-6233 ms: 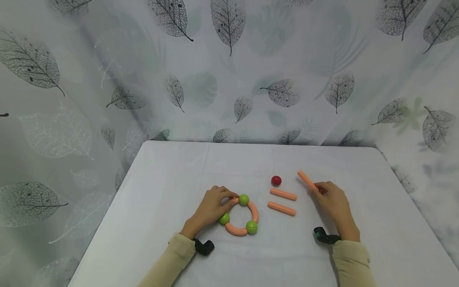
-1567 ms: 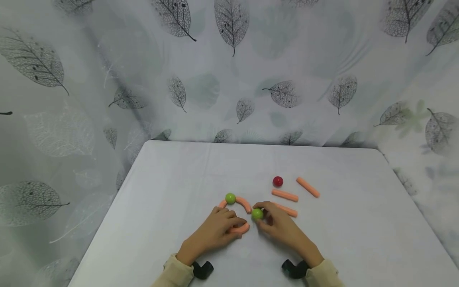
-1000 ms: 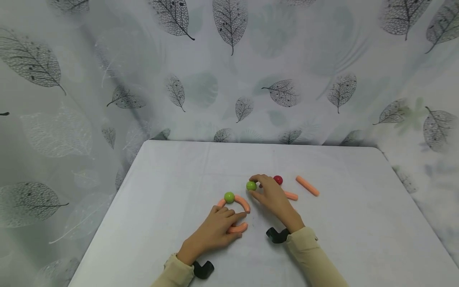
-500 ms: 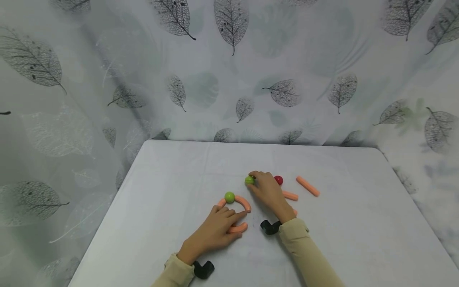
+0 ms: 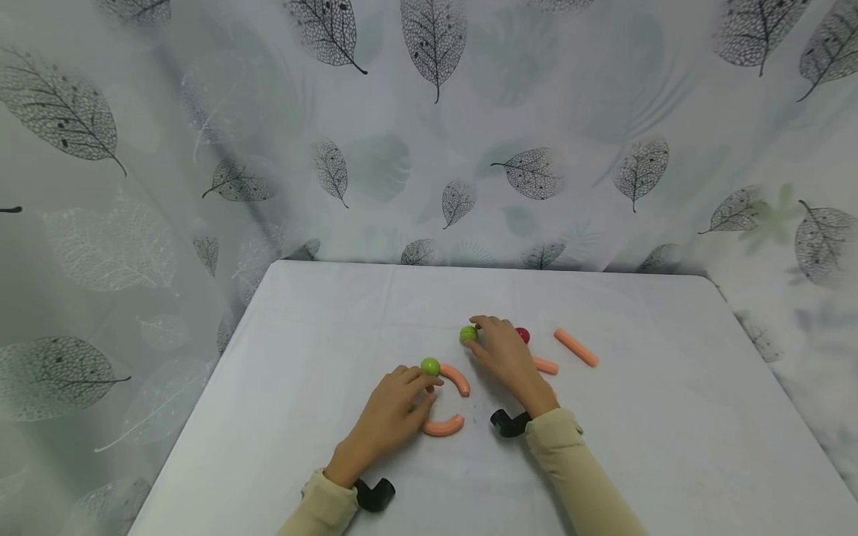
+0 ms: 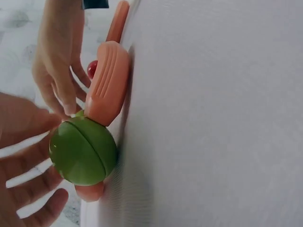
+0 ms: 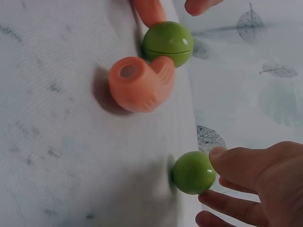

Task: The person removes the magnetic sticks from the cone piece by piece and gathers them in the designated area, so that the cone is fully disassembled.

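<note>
On the white table, in the head view, my right hand (image 5: 506, 357) is at a green ball (image 5: 468, 334). Its straight thumb and fingers lie loosely at the ball's edge in the right wrist view. My left hand (image 5: 389, 409) reaches over the left side of a broken ring, fingers spread. One fingertip is close by the top green ball (image 7: 168, 42), with a curved orange rod (image 5: 455, 380) joined to it. In the left wrist view, beside my loose fingers, a grooved green ball (image 6: 83, 151) joins another curved orange rod (image 6: 109, 85). The left curved rod is mostly hidden under my hand.
A red ball (image 5: 523, 335) lies behind my right hand, partly covered. Straight orange rods lie nearby: one at the right (image 5: 576, 347), one partly hidden (image 5: 546, 365) by my hand. A leaf-patterned curtain (image 5: 429, 149) hangs beyond the table's far edge.
My right hand put down a straight rod, took a green ball from the ring's right side and moved it away to the back. My left hand has lifted off the lower curved rod.
</note>
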`<action>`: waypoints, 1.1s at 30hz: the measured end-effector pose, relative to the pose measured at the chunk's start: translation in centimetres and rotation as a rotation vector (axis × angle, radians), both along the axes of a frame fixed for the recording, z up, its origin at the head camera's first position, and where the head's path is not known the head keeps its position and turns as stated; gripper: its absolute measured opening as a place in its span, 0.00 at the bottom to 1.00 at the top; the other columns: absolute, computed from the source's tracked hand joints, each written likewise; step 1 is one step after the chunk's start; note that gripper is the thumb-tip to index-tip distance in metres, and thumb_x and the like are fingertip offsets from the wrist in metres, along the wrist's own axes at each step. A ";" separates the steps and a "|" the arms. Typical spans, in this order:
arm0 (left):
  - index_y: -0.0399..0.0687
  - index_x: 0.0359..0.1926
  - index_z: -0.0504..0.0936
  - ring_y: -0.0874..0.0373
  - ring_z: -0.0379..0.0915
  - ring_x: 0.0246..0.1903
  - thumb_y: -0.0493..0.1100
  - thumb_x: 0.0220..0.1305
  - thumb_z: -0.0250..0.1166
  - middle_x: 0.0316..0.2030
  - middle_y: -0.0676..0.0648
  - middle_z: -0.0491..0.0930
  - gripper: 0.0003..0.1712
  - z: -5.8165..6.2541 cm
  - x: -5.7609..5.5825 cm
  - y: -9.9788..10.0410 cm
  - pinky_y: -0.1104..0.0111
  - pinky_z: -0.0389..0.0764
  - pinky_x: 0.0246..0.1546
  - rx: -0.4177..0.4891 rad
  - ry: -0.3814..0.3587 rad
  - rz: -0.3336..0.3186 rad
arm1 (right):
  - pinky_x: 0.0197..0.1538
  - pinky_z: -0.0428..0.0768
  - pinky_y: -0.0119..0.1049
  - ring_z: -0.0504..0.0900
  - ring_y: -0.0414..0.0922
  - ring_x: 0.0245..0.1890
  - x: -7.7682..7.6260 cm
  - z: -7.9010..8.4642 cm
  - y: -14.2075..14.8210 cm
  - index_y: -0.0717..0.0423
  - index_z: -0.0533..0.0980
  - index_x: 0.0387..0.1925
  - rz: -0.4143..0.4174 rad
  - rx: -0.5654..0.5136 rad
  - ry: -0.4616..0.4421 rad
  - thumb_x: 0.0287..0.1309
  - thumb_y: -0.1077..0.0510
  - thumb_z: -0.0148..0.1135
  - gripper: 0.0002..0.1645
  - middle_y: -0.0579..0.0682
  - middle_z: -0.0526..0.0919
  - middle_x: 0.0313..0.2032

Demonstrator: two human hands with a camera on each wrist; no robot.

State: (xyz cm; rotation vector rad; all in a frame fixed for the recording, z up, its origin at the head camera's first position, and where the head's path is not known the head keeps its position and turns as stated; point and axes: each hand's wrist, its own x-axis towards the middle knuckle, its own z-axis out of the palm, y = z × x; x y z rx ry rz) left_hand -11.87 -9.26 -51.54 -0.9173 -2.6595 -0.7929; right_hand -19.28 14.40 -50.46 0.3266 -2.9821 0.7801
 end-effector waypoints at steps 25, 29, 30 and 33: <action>0.44 0.64 0.81 0.54 0.78 0.42 0.36 0.64 0.72 0.49 0.44 0.83 0.27 -0.3 -1.7 -0.8 0.70 0.73 0.37 0.211 -0.361 0.253 | 0.51 0.84 0.44 0.84 0.46 0.49 4.4 -0.5 -2.3 0.54 0.79 0.62 0.071 -0.307 -0.149 0.68 0.55 0.70 0.23 0.51 0.86 0.55; 0.45 0.64 0.81 0.54 0.80 0.43 0.35 0.63 0.72 0.48 0.45 0.84 0.27 -0.2 -1.9 -0.8 0.68 0.75 0.39 0.200 -0.361 0.233 | 0.48 0.82 0.43 0.82 0.44 0.44 4.4 -1.3 -2.9 0.56 0.80 0.60 0.100 -0.259 -0.102 0.68 0.55 0.69 0.22 0.51 0.87 0.50; 0.45 0.64 0.82 0.55 0.80 0.43 0.35 0.63 0.71 0.48 0.46 0.84 0.27 -0.2 -2.0 -0.8 0.68 0.75 0.39 0.198 -0.363 0.228 | 0.49 0.81 0.43 0.82 0.45 0.44 4.4 -1.5 -3.0 0.57 0.80 0.60 0.108 -0.253 -0.087 0.67 0.55 0.70 0.22 0.52 0.87 0.50; 0.46 0.63 0.82 0.56 0.80 0.42 0.35 0.63 0.71 0.47 0.47 0.85 0.26 -0.2 -2.1 -0.7 0.67 0.75 0.40 0.190 -0.364 0.215 | 0.52 0.80 0.47 0.82 0.49 0.48 4.4 -1.8 -3.3 0.58 0.81 0.58 0.120 -0.245 -0.049 0.65 0.58 0.71 0.21 0.54 0.87 0.49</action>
